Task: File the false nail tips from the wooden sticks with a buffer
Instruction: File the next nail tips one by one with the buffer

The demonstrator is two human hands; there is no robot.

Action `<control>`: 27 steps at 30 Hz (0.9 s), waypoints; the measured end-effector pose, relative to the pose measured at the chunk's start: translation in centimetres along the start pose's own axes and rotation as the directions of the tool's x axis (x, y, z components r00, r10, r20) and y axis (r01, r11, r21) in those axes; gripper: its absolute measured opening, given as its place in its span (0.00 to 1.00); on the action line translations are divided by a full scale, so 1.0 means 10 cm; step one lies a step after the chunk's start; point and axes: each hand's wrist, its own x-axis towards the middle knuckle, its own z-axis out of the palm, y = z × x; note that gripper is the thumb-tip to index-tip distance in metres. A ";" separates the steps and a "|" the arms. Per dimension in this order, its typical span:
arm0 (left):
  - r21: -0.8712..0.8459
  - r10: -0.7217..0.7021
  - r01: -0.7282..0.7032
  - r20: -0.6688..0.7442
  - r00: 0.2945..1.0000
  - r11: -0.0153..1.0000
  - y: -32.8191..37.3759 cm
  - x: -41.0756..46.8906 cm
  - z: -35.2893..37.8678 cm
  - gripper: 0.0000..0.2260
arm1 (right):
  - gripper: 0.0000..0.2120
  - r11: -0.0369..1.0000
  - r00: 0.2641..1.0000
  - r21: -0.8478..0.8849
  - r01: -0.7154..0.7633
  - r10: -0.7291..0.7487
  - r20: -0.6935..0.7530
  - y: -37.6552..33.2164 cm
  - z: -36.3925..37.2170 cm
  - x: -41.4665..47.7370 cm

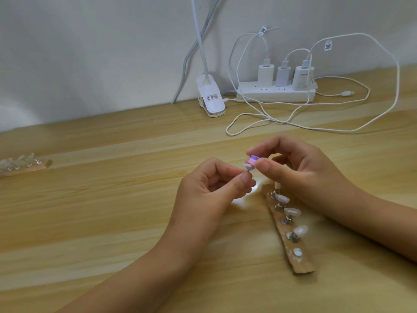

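My left hand (209, 186) pinches a small pale false nail tip (314, 166) on its metal pin, above the table's middle. My right hand (302, 168) holds a small pink and purple buffer block (320, 160) between thumb and forefinger, pressed against that tip. Below my right hand lies a wooden stick (295, 256) on the table, with several metal holders along it; three of them carry translucent nail tips (292, 211). A second wooden stick (42, 164) with several nail tips lies at the far left edge.
A white clip lamp base (211, 98) stands at the back by the wall. To its right sits a white power strip (275, 92) with three chargers, and white cables (259, 118) loop over the wooden table (112, 211) behind my hands.
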 end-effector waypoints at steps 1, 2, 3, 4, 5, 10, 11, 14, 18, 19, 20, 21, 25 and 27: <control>-0.002 -0.002 0.002 -0.002 1.000 1.000 0.00 0.00 0.00 0.04 | 0.10 1.000 1.000 0.009 -0.001 0.001 -0.003 0.00 0.00 0.00; 0.001 0.000 0.000 -0.001 1.000 1.000 0.00 0.00 0.00 0.03 | 0.12 0.999 0.999 -0.003 0.033 -0.033 -0.004 -0.01 0.00 -0.01; 0.004 0.002 -0.002 0.000 1.000 1.000 0.00 0.00 0.01 0.03 | 0.13 0.997 0.998 -0.023 0.070 -0.070 0.003 -0.02 0.00 -0.02; 0.002 0.002 -0.002 -0.001 1.000 1.000 0.01 0.00 0.00 0.03 | 0.13 0.996 0.997 -0.040 0.077 -0.076 0.009 -0.01 0.01 -0.02; -0.010 -0.003 0.003 -0.004 1.000 1.000 0.01 0.00 0.00 0.03 | 0.12 0.997 0.999 -0.054 0.046 -0.046 0.005 0.00 0.01 -0.01; -0.103 -0.021 0.023 0.013 1.000 0.994 0.05 0.00 0.01 0.02 | 0.14 0.990 0.989 0.031 -0.137 0.138 -0.049 0.06 -0.04 0.07; -0.113 -0.028 0.031 0.022 0.999 0.993 0.05 0.00 0.02 0.03 | 0.14 0.990 0.989 0.049 -0.129 0.132 -0.063 0.05 -0.04 0.07; -0.124 -0.065 0.069 0.043 0.997 0.990 0.05 0.01 0.01 0.06 | 0.14 0.989 0.987 0.085 -0.122 0.130 -0.096 0.02 -0.04 0.08; -0.142 -0.095 0.103 0.064 0.993 0.984 0.02 0.03 0.00 0.07 | 0.16 0.983 0.982 0.139 -0.122 0.140 -0.128 -0.01 -0.05 0.08; -0.150 -0.102 0.111 0.065 0.993 0.982 0.03 0.04 0.00 0.07 | 0.15 0.983 0.983 0.145 -0.114 0.133 -0.128 -0.02 -0.05 0.07; -0.153 -0.106 0.115 0.064 0.992 0.982 0.03 0.04 0.00 0.07 | 0.13 0.984 0.984 0.145 -0.103 0.122 -0.126 -0.03 -0.04 0.07; -0.151 -0.108 0.117 0.064 0.992 0.982 0.04 0.05 0.00 0.06 | 0.11 0.986 0.986 0.142 -0.091 0.109 -0.124 -0.04 -0.04 0.06; -0.134 -0.102 0.109 0.058 0.993 0.985 0.03 0.05 0.00 0.04 | 0.10 0.988 0.991 0.145 -0.049 0.066 -0.114 -0.07 -0.02 0.03; -0.128 -0.101 0.106 0.049 0.994 0.986 0.03 0.05 0.00 0.03 | 0.10 0.988 0.992 0.145 -0.047 0.064 -0.112 -0.08 -0.02 0.04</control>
